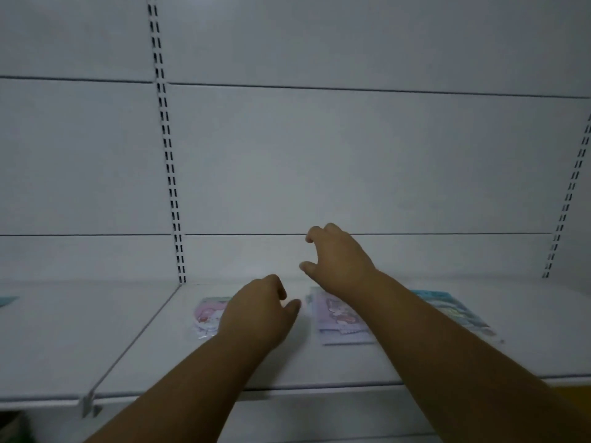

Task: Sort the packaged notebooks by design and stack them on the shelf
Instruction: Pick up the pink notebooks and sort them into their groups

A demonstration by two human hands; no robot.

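Two bare forearms are reaching in from the bottom edge, cut off below the elbows. Ahead of them the left hand [256, 310] is hovering over the white shelf [144, 346], fingers loosely curled, its grip holding nothing that can be seen; it is covering the right part of a pink packaged notebook [208, 316] lying flat. Higher up, the right hand [339, 255] is hanging above a lilac packaged notebook [339, 314], thumb and fingers spread apart and empty, its forearm hiding that packet's right side. Beyond the arm a blue packaged notebook [454, 306] is lying flat, partly hidden. All three prints are blurring too much to read. At the far left edge a teal corner [8, 300] is peeking in, cut off.
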